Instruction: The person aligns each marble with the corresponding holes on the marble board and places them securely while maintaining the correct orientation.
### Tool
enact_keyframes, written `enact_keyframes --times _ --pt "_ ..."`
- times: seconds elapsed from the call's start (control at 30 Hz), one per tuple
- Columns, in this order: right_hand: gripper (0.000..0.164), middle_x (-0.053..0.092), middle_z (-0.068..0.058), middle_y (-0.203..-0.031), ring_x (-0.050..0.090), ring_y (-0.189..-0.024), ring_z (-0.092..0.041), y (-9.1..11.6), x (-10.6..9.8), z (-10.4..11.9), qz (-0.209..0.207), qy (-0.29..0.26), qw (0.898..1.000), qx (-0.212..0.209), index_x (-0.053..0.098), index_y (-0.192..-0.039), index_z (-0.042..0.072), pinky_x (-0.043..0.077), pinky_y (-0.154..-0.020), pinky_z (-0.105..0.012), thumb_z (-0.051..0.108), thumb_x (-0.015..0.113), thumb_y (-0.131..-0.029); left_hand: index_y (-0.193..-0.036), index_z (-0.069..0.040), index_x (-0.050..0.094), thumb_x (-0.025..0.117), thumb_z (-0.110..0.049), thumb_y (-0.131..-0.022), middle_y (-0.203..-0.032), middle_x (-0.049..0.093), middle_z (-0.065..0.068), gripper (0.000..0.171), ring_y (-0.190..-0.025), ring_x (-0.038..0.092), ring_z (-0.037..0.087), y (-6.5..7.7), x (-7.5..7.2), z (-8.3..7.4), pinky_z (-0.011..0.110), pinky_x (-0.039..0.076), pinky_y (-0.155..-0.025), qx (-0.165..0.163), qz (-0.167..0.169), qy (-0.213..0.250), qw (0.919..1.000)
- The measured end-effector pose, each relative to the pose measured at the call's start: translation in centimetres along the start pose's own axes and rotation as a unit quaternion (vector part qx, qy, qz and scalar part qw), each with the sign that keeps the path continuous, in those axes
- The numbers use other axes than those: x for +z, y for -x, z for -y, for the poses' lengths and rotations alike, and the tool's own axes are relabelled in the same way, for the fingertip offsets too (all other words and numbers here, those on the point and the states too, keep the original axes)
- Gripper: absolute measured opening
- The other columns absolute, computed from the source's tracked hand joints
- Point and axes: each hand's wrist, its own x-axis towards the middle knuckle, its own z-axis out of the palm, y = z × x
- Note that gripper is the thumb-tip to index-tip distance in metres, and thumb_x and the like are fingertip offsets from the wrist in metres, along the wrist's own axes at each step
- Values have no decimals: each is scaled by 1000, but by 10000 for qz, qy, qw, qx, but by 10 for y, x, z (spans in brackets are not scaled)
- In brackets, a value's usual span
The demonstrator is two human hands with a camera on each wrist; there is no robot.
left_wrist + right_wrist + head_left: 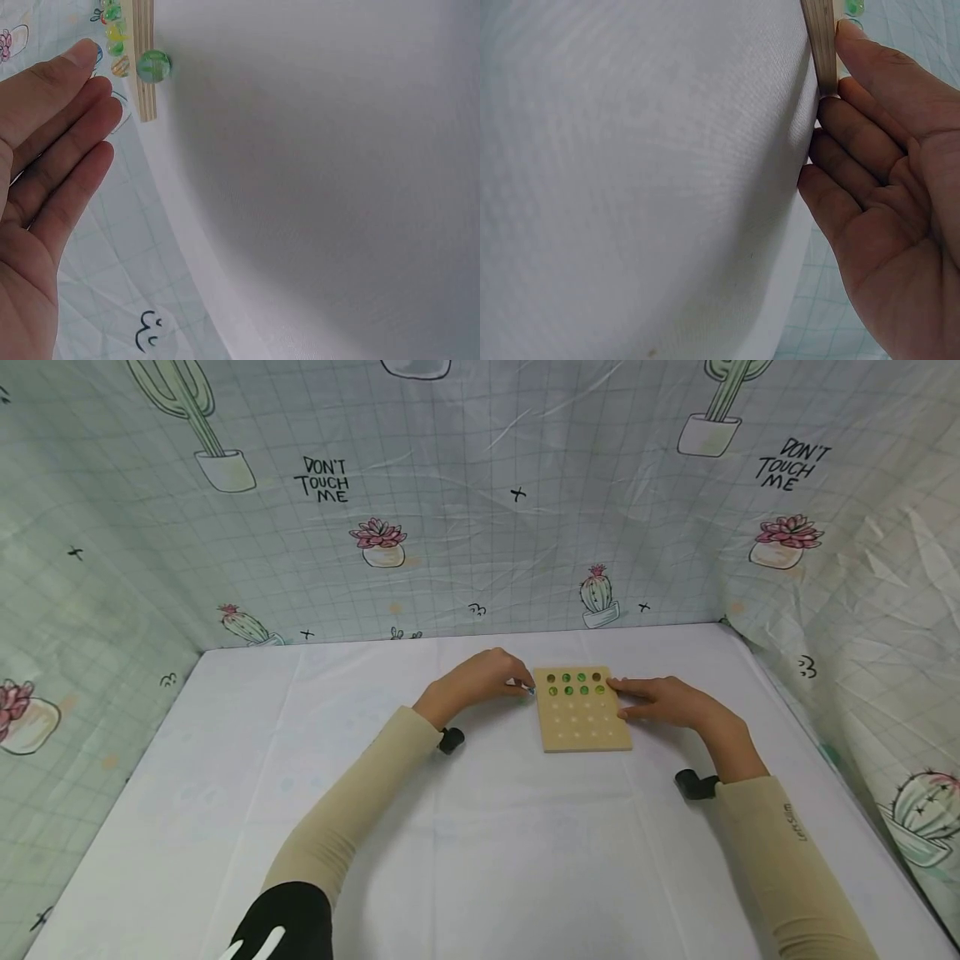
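Note:
A square tan wooden board lies on the white table; several green and brownish marbles fill its two far rows of hollows. My left hand is at its left edge, thumb and forefinger together at a small bluish marble. The left wrist view shows a bluish bit by the thumb tip, mostly hidden. Lower there, against the board's side, is a green marble. My right hand touches the board's right edge with thumb and fingers spread; in the right wrist view its thumb reaches the upper face.
A white cloth covers the table. Behind and at both sides hangs a printed curtain with cactus drawings. The board's nearer rows show bare hollows. Dark wrist cameras sit under both forearms, close to the tabletop.

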Motion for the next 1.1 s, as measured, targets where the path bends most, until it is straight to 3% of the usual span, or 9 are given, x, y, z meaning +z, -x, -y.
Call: enact_keyframes --times 0.63,1.1 --pt "70 35 -18 -160 29 -147 -47 0 0 -1 -26 51 10000 -79 39 -157 16 27 -116 -66 44 66 -98 -113 -13 79 78 -20 -91 -113 76 -3 23 -108 68 8 -12 9 -15 16 51 -94 168 -11 137 9998" --pt "70 35 -18 -160 29 -147 -47 1 0 -1 -25 -8 10000 -64 39 -157 16 28 -116 -66 44 66 -98 -112 -13 80 79 -18 -89 -112 76 -3 23 -107 69 8 -20 11 -20 15 51 -93 341 -12 96 9994"
